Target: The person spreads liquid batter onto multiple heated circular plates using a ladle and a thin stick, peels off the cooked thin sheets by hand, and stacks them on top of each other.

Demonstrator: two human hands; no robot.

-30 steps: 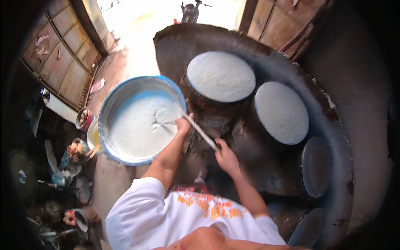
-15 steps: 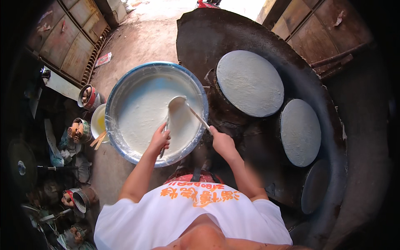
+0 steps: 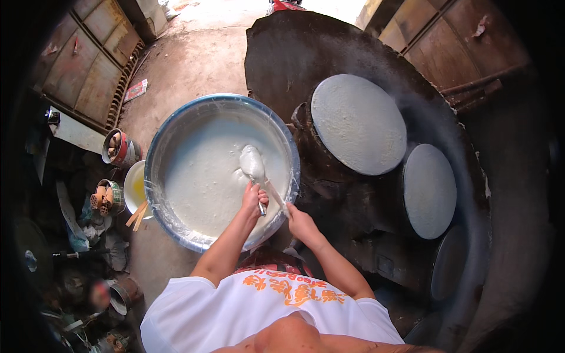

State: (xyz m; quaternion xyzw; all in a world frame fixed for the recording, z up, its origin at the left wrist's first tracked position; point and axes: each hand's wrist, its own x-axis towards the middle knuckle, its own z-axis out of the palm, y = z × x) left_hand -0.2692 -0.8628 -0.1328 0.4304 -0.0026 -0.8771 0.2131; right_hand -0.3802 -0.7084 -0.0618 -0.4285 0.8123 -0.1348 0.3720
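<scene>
My left hand (image 3: 255, 196) is wrapped round the handle of a ladle, whose bowl (image 3: 251, 163) lies in the white batter (image 3: 200, 159), coated with it. The batter fills a large blue basin (image 3: 154, 203) in front of me. In my right hand (image 3: 301, 223) is a pale wooden scraper (image 3: 274, 194), gripped by its end. It slants over the basin's near right part, its far end close to the ladle. Whether the two touch I cannot tell.
On the right, a dark stove top (image 3: 276, 53) carries two round griddles covered with white batter, one large (image 3: 359, 126) and one smaller (image 3: 429, 191). A dark griddle (image 3: 449, 263) sits nearer. A bowl of yellow liquid (image 3: 134, 183) and tins (image 3: 120, 147) stand left of the basin.
The ladle has gone from held up against the scraper to lying in the batter. My left hand has moved right and nearer my right hand, which has come slightly lower and left.
</scene>
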